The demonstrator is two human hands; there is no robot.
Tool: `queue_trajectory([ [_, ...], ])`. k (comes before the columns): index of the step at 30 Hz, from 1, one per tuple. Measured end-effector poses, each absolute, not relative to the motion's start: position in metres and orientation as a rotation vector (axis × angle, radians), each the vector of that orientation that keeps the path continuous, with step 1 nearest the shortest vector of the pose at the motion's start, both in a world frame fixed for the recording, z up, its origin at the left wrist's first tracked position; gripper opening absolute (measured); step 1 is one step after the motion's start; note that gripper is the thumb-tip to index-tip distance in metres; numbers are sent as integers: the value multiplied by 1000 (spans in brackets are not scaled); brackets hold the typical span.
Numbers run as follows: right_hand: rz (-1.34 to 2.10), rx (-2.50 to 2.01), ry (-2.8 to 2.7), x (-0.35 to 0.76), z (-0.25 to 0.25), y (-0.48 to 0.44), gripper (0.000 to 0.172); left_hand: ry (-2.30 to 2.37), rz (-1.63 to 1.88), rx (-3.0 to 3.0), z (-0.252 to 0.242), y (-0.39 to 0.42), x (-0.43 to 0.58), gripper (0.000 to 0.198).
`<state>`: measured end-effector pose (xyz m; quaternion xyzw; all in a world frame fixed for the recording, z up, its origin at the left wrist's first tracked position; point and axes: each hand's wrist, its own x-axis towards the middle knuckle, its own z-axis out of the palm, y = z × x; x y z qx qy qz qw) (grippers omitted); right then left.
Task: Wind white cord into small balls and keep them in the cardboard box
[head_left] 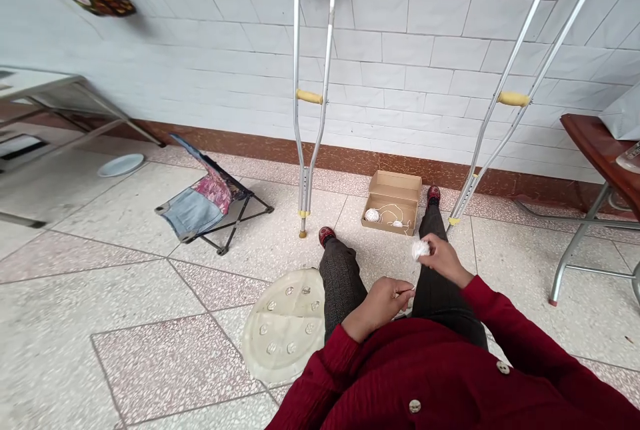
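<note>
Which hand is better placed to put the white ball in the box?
Probably the right hand: it holds the white ball and sits closer to the cardboard box than the left hand.

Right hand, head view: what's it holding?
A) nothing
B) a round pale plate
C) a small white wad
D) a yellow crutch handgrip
C. The right hand grips a small white wad at its fingertips, over the dark trousers; both crutches stand apart from it.
</note>
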<state>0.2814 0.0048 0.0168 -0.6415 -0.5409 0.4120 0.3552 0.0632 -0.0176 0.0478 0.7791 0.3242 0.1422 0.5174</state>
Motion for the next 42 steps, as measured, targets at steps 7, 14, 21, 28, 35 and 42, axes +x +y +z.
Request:
queue_trajectory([
  [7,1918,-1197,-1158,262,19,-45,42,901,458,1968,57,14,51,37],
  [14,1796,-1036,-796,274,82,-33,42,898,458,1748,32,-1,66,40],
  [21,1422,-1282,-928,294,94,13,33,849,375,1738,35,-23,61,44],
  [28,1002,-1595,-1427,276,32,11,33,826,393,2029,64,-13,53,41],
  [35,1983,-1036,-1117,256,33,-46,40,865,477,1982,73,11,44,37],
  [42,1620,-961,-709,280,75,-15,32,857,434,1777,50,-12,67,43],
])
